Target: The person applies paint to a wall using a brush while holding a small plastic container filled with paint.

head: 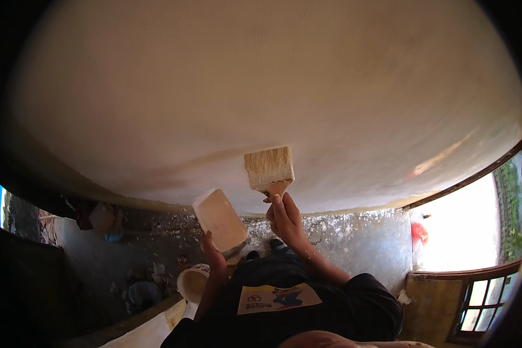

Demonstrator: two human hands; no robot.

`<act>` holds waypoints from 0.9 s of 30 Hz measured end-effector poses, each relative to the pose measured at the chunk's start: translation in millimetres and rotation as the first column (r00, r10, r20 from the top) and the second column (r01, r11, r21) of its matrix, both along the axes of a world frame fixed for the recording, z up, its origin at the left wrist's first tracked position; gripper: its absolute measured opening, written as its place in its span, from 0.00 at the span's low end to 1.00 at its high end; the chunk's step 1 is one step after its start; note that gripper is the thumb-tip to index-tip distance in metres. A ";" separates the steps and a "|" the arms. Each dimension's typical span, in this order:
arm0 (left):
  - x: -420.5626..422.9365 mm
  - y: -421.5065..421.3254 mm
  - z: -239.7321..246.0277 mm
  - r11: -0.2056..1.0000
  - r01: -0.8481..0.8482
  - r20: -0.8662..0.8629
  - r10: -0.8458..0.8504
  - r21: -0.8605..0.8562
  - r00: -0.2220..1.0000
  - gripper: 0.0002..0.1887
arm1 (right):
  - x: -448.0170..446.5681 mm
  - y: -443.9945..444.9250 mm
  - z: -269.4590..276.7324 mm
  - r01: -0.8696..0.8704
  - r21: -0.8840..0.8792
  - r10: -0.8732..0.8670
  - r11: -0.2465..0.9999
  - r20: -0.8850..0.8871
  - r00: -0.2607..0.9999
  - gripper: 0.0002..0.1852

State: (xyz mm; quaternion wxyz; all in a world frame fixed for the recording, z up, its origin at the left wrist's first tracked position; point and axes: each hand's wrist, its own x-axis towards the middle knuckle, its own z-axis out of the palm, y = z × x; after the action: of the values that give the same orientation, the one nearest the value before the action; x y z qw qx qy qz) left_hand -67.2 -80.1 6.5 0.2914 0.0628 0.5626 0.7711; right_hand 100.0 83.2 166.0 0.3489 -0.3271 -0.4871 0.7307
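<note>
A wide flat paintbrush (269, 167) with pale bristles points up against the wall (261, 95); whether its tips touch the surface I cannot tell. My right hand (286, 217) grips its wooden handle. Lower and to the left, my left hand (214, 252) holds a shallow rectangular plastic tub (220, 219) by its near edge. Cream-coloured paint appears to coat the inside of the tub. The wall spreads across most of the view in beige and whitish tones, with brush streaks near the top.
Below my left forearm stands a round bucket (193, 283). The floor (352, 235) is grey and spattered with white. Dim clutter (143, 291) lies at lower left. On the right are a bright doorway (456, 226), a red plastic bag (419, 234) and a paned window (483, 304).
</note>
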 end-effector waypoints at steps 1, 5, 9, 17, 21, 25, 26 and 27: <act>-0.3 1.8 2.2 1.000 -0.009 -0.013 0.009 0.005 1.000 0.26 | -3.2 3.7 -7.8 0.039 0.075 -0.039 0.996 -0.001 0.999 0.18; 2.7 2.7 3.6 0.999 -0.048 -0.005 0.048 -0.008 0.999 0.27 | -14.0 29.2 -55.0 0.013 0.093 -0.003 0.996 -0.107 0.994 0.18; 0.1 3.1 0.8 0.999 -0.036 0.031 0.037 -0.011 0.999 0.24 | -26.7 37.6 -100.9 0.046 0.045 -0.040 0.998 -0.126 0.991 0.18; -2.0 9.4 9.5 0.987 -0.109 0.065 0.117 -0.119 0.991 0.22 | -32.2 43.3 -210.6 0.120 0.009 -0.119 0.993 -0.037 0.992 0.19; -4.7 13.8 13.9 0.994 -0.068 0.040 0.071 -0.088 0.997 0.23 | -27.9 44.3 -243.6 0.131 -0.079 -0.128 0.988 0.045 0.991 0.21; -3.5 7.8 9.6 0.995 -0.036 0.050 0.041 -0.093 0.998 0.23 | -23.1 24.5 -241.5 0.061 -0.357 -0.009 0.932 0.146 0.989 0.23; -3.1 6.3 8.1 0.995 -0.029 0.056 0.034 -0.095 0.998 0.23 | -23.2 18.0 -238.2 0.061 -0.415 0.015 0.908 0.178 0.984 0.23; -4.1 4.1 2.5 0.994 -0.039 0.037 0.043 -0.102 0.998 0.23 | -21.6 15.3 -240.0 0.048 -0.467 0.042 0.883 0.180 0.983 0.24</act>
State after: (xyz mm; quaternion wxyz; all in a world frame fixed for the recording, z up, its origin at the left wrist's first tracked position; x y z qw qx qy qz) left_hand -71.3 -76.0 9.0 0.2895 0.0212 0.5964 0.7484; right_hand 78.3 98.5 -74.0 0.2136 -0.4690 -0.3256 0.7927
